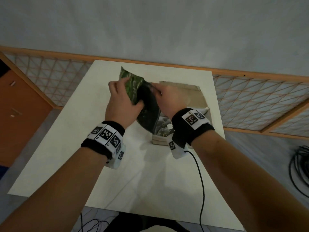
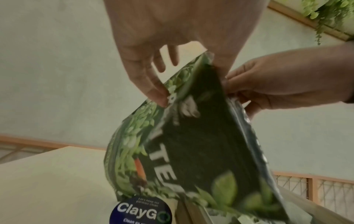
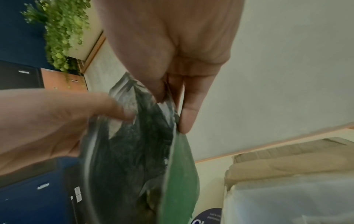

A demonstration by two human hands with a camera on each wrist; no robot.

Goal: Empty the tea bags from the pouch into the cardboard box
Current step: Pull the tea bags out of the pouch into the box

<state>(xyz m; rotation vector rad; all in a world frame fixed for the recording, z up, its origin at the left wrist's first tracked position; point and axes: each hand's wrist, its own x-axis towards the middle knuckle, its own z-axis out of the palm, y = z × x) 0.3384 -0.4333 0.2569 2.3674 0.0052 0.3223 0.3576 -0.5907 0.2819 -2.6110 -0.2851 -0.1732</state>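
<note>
Holding the pouch (image 1: 143,104) upside down, the left hand (image 1: 120,101) and right hand (image 1: 168,97) each pinch its upper end. Its long axis slopes steeply, mouth lowest, directly over the near corner of the box (image 1: 199,96), where tea bags (image 1: 164,129) are spilling in.

Likely an office pantry: a "keep our pantries clean" sticker (image 2: 141,211) at lower frame, cabinets (image 3: 19,75) and hanging greenery (image 3: 63,33) upper left.

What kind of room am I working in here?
Probably an office pantry or break room: a ClayGo sticker about keeping pantries clean, cabinets, hanging plants, and a white table.
</note>
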